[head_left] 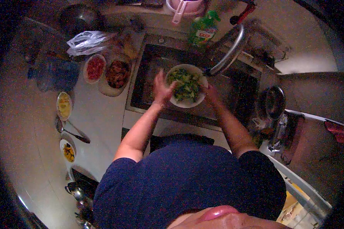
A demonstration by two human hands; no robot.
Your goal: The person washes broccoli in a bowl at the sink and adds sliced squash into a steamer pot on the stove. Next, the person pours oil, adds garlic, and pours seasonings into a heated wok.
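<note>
A white bowl [187, 105] filled with chopped green leafy vegetables [186, 84] is over the sink. At its left side is my left hand [163, 88], thumb over the rim and fingers along the outside, slightly blurred. My right hand [208, 92] grips the opposite rim, its fingers mostly hidden by the bowl and shadow. The curved metal faucet [233, 49] reaches down close to the bowl's upper right edge.
The dark sink [145, 91] surrounds the bowl. Leftward on the counter stand a dish of red food [94, 68], a dish of brownish food [118, 73], two plates of yellow food, a ladle [74, 133] and a plastic bag [88, 42]. A green soap bottle [204, 30] stands behind.
</note>
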